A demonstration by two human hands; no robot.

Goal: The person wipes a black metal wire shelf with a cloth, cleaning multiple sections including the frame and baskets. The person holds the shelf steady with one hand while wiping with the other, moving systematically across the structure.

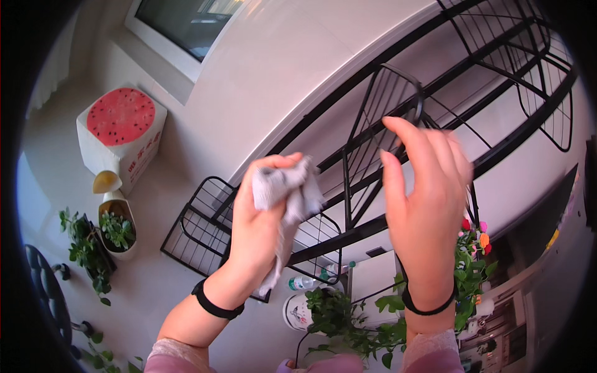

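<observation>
A crumpled light-grey cloth (294, 191) is gripped in my left hand (259, 224), with one end hanging down beside the wrist. My right hand (426, 186) is raised at the right, thumb and fingers apart, in front of a black metal wire rack (343, 238). Its fingertips are near a wire holder with a curved rail (401, 77) on the rack; whether they touch it cannot be told. The rack runs diagonally from the lower left to the upper right along a pale wall. Both wrists bear black bands.
A white box with a watermelon picture (140, 154) stands at the left, near a potted succulent (116, 231). Below the rack are plastic bottles (303, 282) and a white pot with a leafy plant (297, 310). Colourful flowers (482, 240) are at the right; a dark chair (44, 289) is at the left edge.
</observation>
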